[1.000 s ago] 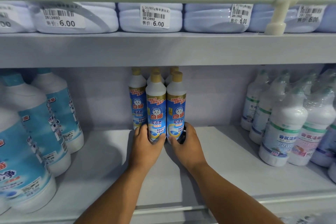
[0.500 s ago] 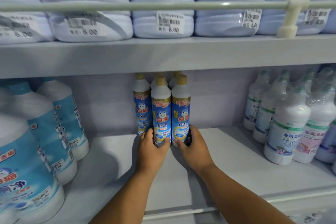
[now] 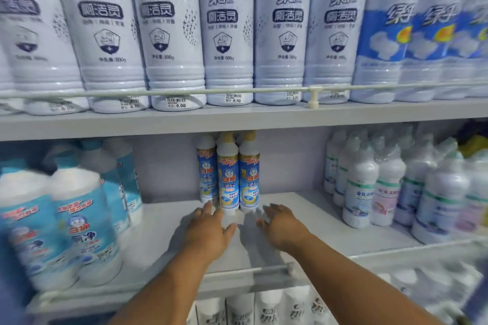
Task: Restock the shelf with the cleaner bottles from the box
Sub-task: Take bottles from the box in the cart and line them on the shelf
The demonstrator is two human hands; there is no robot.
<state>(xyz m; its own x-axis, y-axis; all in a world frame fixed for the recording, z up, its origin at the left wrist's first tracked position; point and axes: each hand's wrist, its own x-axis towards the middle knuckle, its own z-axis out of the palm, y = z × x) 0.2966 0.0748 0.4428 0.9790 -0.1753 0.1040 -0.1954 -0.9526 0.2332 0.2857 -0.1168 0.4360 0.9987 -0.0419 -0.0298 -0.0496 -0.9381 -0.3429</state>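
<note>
Far left of the shelf (image 3: 303, 208): big white-and-blue jugs (image 3: 79, 224), labels forward, packed to the front edge. Blurred, so label detail is unsure.

Centre: the cleaner bottles (image 3: 228, 179), a tight cluster with gold caps, stand upright at the back wall. I judge they sit deep so that later rows can fill in ahead of them. Labels face out for shoppers.

My left hand (image 3: 208, 232) hovers palm down in front of the cluster, fingers straight and spread, holding nothing; fingertips sit near the base of the leftmost bottle, contact unclear. My right hand (image 3: 282, 227) is the same: flat, fingers loose, empty, just short of the rightmost bottle.

Right: shrink-wrapped white bottles with green bands (image 3: 361, 187), well apart from the cluster. A wide bare stretch of shelf lies between.

Above: a row of tall pale bottles (image 3: 227, 31) behind a guard rail (image 3: 184, 92).

Versus half a second ago: both hands were wrapped round the bases of the front bottles, squaring them up. Now they have let go and pulled back toward me. The bottles stand as left. View has tipped upward, showing more of the upper row.

Box not in view.
</note>
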